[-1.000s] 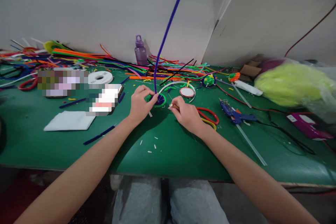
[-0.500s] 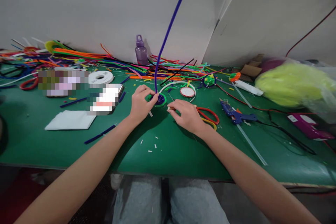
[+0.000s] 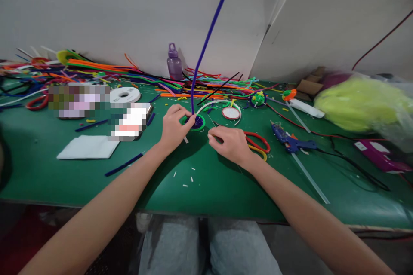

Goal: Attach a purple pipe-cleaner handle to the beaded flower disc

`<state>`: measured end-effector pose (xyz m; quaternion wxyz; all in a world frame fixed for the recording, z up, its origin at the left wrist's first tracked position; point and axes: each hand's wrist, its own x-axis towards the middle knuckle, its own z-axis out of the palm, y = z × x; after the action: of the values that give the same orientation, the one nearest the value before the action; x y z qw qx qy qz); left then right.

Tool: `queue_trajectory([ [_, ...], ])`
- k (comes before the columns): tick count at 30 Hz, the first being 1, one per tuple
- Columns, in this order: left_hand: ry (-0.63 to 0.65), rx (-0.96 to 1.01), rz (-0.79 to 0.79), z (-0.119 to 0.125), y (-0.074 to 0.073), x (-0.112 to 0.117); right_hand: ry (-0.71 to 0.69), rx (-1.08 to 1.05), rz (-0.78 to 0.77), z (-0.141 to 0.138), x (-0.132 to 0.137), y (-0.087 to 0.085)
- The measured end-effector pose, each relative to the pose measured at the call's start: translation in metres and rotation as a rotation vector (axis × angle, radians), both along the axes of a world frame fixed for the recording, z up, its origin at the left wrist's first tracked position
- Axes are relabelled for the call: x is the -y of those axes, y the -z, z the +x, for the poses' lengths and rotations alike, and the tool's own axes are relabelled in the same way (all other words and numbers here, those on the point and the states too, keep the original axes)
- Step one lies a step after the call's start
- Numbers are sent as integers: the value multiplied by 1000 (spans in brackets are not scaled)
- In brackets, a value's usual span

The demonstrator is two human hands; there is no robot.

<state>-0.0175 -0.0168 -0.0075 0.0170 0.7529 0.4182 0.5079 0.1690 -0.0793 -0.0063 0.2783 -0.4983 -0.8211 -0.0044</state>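
Observation:
My left hand (image 3: 174, 129) pinches a small round coil of purple pipe cleaner with a green rim (image 3: 202, 125). From the coil a long purple pipe cleaner (image 3: 209, 34) rises and leans right at its top. A short pale strip (image 3: 186, 139) shows just under this hand. To the right of the coil, and apart from it, is my right hand (image 3: 230, 141), thumb and forefinger pressed together. Whatever lies between those fingertips is too small to make out. Scissors with red and yellow handles (image 3: 260, 141) lie partly behind my right hand.
Small white bits (image 3: 192, 179) are scattered in front of me. On the right lie a blue glue gun (image 3: 292, 141) and a clear glue stick (image 3: 310, 178). A white-topped round piece (image 3: 231, 113), a white spool (image 3: 125, 94), folded white tissue (image 3: 87, 147) and a purple bottle (image 3: 174, 63) stand around.
My right hand has shifted slightly right, away from the coil, and the pale bit at its fingertips no longer shows clearly. My left hand keeps its hold on the coil.

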Motion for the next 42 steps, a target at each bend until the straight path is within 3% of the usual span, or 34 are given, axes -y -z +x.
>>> queue_trajectory([
  [11,-1,-5,8,-1,0,-1,-83,57,-61,-3,0,-1],
  [42,2,-4,12,-1,0,-1,59,-113,-158,10,-12,2],
])
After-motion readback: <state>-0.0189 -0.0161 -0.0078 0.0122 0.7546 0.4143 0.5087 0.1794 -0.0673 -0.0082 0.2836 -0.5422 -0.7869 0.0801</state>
